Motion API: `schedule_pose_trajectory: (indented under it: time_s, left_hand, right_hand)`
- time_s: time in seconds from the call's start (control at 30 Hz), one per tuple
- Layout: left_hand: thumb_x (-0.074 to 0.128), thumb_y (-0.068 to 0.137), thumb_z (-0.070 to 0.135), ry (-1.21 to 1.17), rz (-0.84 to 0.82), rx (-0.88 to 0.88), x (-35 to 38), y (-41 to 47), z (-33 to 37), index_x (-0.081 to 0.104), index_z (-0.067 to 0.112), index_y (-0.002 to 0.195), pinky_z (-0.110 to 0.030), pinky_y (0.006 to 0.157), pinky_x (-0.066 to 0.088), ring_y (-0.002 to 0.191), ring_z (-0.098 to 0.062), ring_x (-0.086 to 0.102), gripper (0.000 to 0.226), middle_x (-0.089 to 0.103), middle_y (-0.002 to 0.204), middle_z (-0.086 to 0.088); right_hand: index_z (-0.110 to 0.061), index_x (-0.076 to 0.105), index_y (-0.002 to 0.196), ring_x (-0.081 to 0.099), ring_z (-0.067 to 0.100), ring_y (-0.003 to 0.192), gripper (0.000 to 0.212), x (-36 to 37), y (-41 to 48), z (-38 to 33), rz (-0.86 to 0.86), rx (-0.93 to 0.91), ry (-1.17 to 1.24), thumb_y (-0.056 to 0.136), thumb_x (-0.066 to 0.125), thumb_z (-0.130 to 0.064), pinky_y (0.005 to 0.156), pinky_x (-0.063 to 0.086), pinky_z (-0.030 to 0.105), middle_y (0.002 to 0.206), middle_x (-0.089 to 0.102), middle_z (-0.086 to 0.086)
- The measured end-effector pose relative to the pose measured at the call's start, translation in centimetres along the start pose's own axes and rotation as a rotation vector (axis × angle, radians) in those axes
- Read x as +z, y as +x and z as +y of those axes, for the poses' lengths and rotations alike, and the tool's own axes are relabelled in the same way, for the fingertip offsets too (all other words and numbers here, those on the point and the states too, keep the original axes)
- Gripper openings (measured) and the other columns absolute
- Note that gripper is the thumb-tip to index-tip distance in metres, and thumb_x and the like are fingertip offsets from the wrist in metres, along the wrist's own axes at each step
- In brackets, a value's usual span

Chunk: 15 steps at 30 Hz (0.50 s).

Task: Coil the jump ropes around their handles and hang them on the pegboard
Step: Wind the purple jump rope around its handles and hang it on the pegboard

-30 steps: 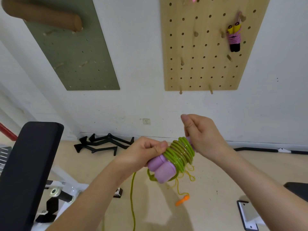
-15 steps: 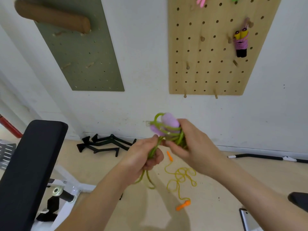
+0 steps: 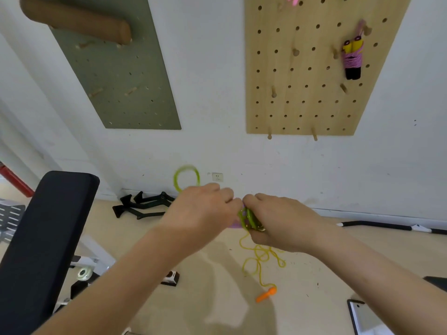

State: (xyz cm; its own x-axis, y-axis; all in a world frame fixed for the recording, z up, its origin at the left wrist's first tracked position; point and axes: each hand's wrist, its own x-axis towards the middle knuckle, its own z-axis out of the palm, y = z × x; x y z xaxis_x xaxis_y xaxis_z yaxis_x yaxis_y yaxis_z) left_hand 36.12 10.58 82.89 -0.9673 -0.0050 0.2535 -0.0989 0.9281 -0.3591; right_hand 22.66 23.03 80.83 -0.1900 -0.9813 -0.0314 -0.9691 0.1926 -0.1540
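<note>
Green jump rope [image 3: 249, 220]: 1 bundle, held between 2 hands.
Left hand [image 3: 203, 213] grips its loose loop (blurred), right hand [image 3: 280, 221] clasps the coils; 1 pink rope [image 3: 353, 60] hangs on wooden pegboard [image 3: 302, 97], 1 yellow rope [image 3: 261, 259] on floor [image 3: 326, 267].

No writing, number or brand can be read from where I stand. The small black-and-white box [image 3: 170, 278] on the floor, just right of the bench, bears a pale mark on its face, but it is too blurred to make out.
</note>
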Motion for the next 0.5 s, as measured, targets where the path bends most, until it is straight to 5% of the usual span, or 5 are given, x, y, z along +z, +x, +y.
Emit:
schedule_pose_trajectory:
  time_s: [0.1,0.2,0.33,0.5]
  left_hand:
    - [0.061,0.074,0.037,-0.091,0.015,0.008,-1.3,0.8,-0.6,0.061,0.025,0.062,-0.022,0.041,0.020,0.052,-0.016,0.049,0.016,0.054,0.057,0.007]
    - [0.055,0.085,0.039,-0.458,-0.151,-0.179,-2.5,1.6,-0.9,0.068,0.028,0.075,-0.027,0.057,0.041,0.065,-0.004,0.053,0.019,0.063,0.066,0.010]
    - [0.079,0.069,0.024,-1.101,-0.231,-0.388,-2.5,2.1,-1.9,0.076,0.024,0.072,-0.026,0.059,0.049,0.056,0.001,0.057,0.004,0.069,0.061,0.008]
    - [0.067,0.081,0.003,-1.614,-0.174,-0.537,-0.7,2.2,-2.5,0.072,0.012,0.073,-0.018,0.054,0.048,0.059,-0.010,0.058,0.013,0.067,0.067,-0.006]
  right_hand:
    - [-0.025,0.040,0.091,0.052,0.020,0.074,0.035,-0.7,-0.5,-0.5,0.067,-0.049,0.002,0.076,0.052,-0.055,0.061,0.039,0.032,0.082,0.050,-0.009]
    - [-0.030,0.047,0.084,0.053,0.016,0.066,0.053,-1.0,-1.2,-0.9,0.131,-0.028,0.058,0.073,0.039,-0.081,0.058,0.039,0.032,0.070,0.056,-0.009]
    - [-0.028,0.048,0.083,0.054,0.019,0.063,0.055,-1.2,-1.7,-1.1,0.154,-0.070,0.133,0.079,0.026,-0.077,0.059,0.045,0.035,0.069,0.061,-0.004]
    - [-0.025,0.049,0.082,0.055,0.015,0.057,0.046,-3.2,-2.1,-1.2,0.250,-0.067,0.462,0.083,0.034,-0.068,0.059,0.047,0.040,0.060,0.059,0.000]
